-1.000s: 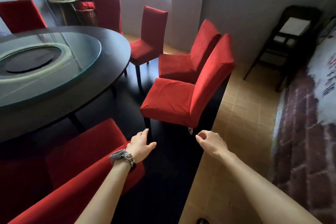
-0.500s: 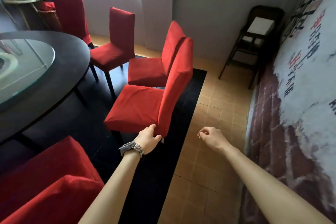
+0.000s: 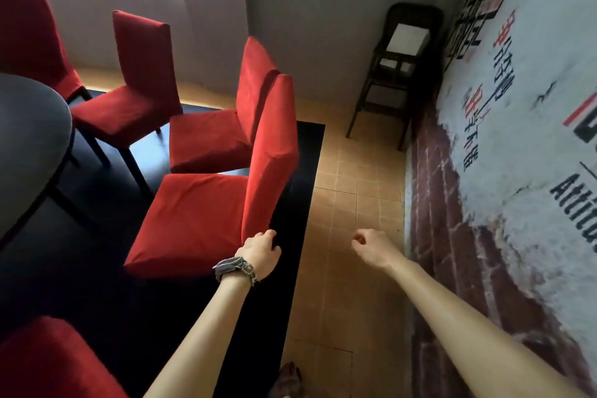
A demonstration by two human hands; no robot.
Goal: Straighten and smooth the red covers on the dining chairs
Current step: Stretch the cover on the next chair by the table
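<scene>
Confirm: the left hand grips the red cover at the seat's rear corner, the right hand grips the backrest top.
Wrong on the right hand: the head view shows it curled on nothing, above the tiled floor. The left hand does grip the red cover there.

L arm reaches fwd, nearly straight. L hand (image 3: pixel 260 255) is back-up, fingers curled over the low rear corner of the red cover (image 3: pixel 193 220), gripping it. R arm stretched fwd too, well apart from L. R hand (image 3: pixel 371 247) in mid-air, fingers curled in, holding nothing.
</scene>
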